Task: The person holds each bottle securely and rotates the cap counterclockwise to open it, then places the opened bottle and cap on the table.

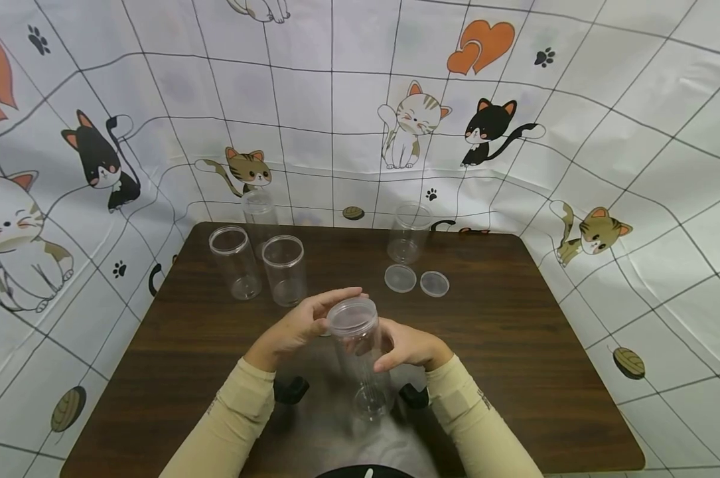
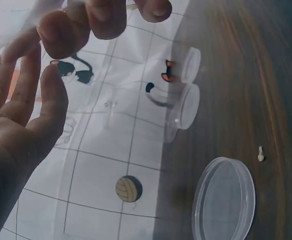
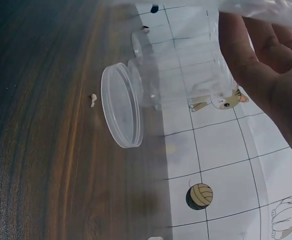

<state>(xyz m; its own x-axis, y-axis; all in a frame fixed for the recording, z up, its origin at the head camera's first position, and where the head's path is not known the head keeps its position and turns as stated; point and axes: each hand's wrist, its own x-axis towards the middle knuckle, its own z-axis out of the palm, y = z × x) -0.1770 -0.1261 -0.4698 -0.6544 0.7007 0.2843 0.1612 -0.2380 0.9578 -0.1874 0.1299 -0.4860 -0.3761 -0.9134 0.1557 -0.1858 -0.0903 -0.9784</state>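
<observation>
A tall clear plastic jar (image 1: pixel 360 372) with a frosted lid (image 1: pixel 352 316) on top is between my two hands, near the table's front. My left hand (image 1: pixel 302 325) holds the jar near its lid, fingers reaching behind and thumb at the left side. My right hand (image 1: pixel 413 345) grips the jar lower down, its thumb in front and its fingers behind, seen through the wall. Whether the jar's base touches the table, I cannot tell. A round clear lid (image 2: pixel 225 200) lies on the table beyond the hands, mostly hidden in the head view.
Clear jars stand at the left, one at front left (image 1: pixel 235 265), one beside it (image 1: pixel 285 272) and one behind (image 1: pixel 260 212). Another jar (image 1: pixel 409 236) stands at the back, with two lids (image 1: pixel 400 279) before it. A small white scrap (image 3: pixel 93 100) lies on the table.
</observation>
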